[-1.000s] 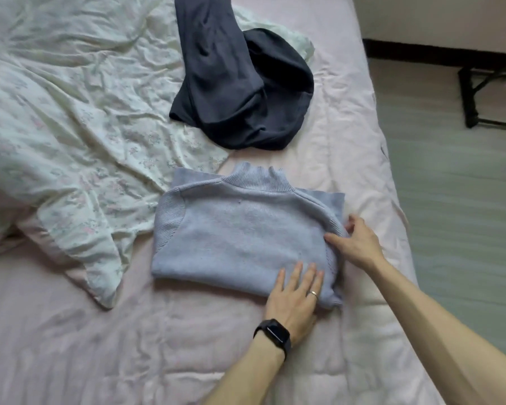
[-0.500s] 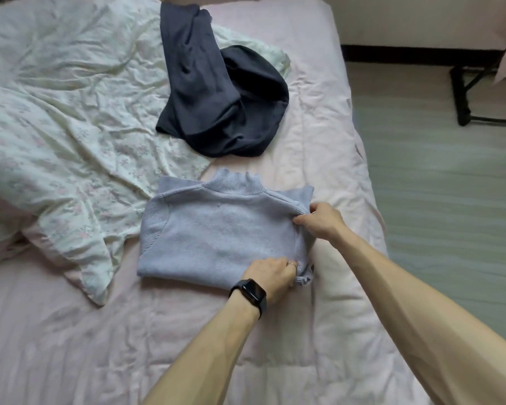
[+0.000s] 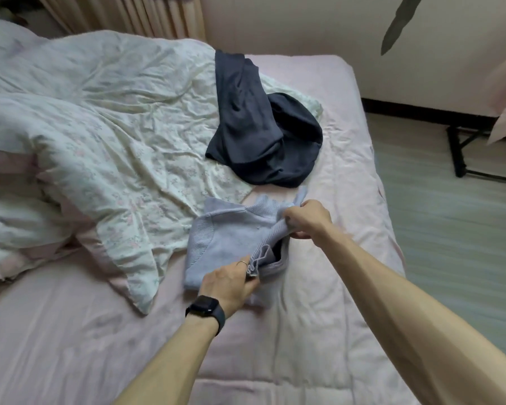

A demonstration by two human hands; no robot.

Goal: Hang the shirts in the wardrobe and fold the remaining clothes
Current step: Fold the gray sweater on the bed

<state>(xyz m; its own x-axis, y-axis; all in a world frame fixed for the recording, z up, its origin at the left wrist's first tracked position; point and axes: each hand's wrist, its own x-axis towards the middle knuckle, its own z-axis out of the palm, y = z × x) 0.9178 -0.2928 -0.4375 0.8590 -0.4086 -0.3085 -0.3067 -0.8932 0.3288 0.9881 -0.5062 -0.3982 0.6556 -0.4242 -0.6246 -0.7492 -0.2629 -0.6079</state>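
Both hands, left hand [image 3: 231,283] and right hand [image 3: 307,219], pinch the lilac sweater's [image 3: 225,238] lifted right edge.

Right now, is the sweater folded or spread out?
Partly folded: the sweater is a compact rectangle; the left hand and right hand grip its right edge, lifted.

Your view is dim, soft even light, faint shadows, wide-angle bending at edges, slight softness throughout.

Bare pink sheet [image 3: 70,340] lies open left of the forearms — rumpled floral duvet [image 3: 105,135] and dark garment [image 3: 263,138] crowd the far side.
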